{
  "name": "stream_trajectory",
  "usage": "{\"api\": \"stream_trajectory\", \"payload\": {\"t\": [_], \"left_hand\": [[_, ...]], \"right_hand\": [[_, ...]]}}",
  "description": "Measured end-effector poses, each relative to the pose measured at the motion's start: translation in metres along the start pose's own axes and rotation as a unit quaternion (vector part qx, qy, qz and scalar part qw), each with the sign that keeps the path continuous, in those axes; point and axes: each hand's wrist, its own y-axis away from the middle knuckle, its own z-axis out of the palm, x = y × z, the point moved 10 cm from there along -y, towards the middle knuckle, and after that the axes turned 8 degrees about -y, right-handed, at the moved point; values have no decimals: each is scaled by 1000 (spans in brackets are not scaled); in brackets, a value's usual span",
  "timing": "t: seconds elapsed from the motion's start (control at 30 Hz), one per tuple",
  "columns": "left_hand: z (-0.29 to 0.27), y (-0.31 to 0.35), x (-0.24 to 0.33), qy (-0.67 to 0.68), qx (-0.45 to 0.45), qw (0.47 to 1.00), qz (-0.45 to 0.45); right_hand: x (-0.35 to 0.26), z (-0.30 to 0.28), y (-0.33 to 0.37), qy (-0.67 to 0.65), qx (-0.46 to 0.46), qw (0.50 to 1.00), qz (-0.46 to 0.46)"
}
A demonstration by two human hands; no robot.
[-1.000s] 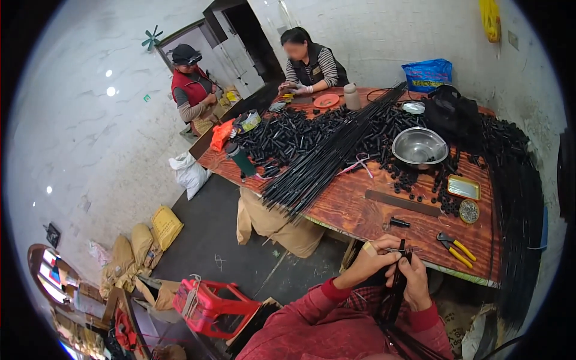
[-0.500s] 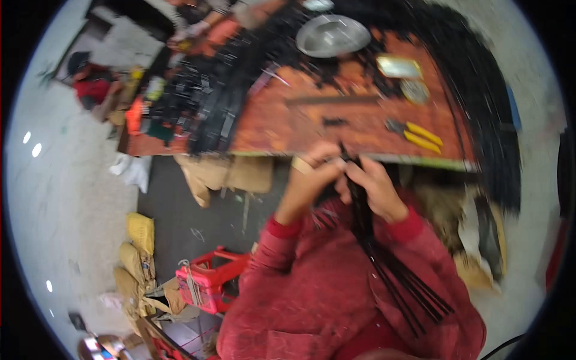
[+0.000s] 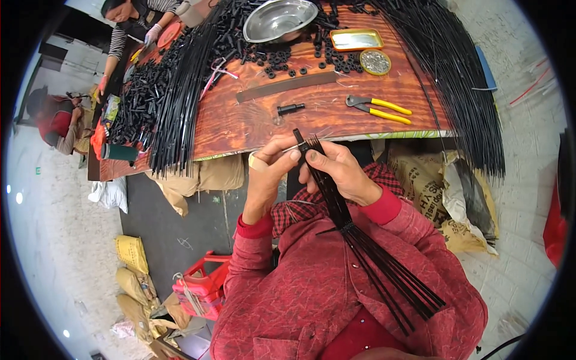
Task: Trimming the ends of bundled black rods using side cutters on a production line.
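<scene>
A bundle of thin black ribs [image 3: 336,207], like a folded umbrella frame, slants from my hands down across my red jacket, its loose ends fanned out at the lower right. My right hand [image 3: 348,174] is closed around its upper part, thumb pressed on the ribs. My left hand [image 3: 268,174], with a bandage on a finger, pinches what looks like a thin pale wire against the black top end. Just beyond on the table lie a short black tube fitting [image 3: 291,109] and yellow-handled cutting pliers [image 3: 378,110].
On the wooden table [image 3: 222,129] are a flat dark bar [image 3: 285,87], a metal bowl [image 3: 279,23], a yellow-rimmed tin [image 3: 356,39], a round tin of small parts [image 3: 375,62] and piles of black rods [image 3: 186,114]. A red stool [image 3: 204,288] stands at left. Two people work beyond.
The view has shifted and sharpened; table items appear further left. Both hands still hold the ribs close together at the table's near edge.
</scene>
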Motion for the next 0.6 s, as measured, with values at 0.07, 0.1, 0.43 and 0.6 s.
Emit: {"api": "stream_trajectory", "payload": {"t": [0.07,0.1,0.43,0.6], "left_hand": [[-3,-1,2,1,-6,1000,0],[-3,-3,5,-10,-21,1000,0],[-56,-74,20,-455,82,864,198],[-24,-92,0,-593,40,742,311]], "right_hand": [[0,1,-1,1,4,1000,5],[0,1,-2,0,7,1000,6],[10,-16,-11,8,44,998,35],[5,-15,-8,20,49,998,22]]}}
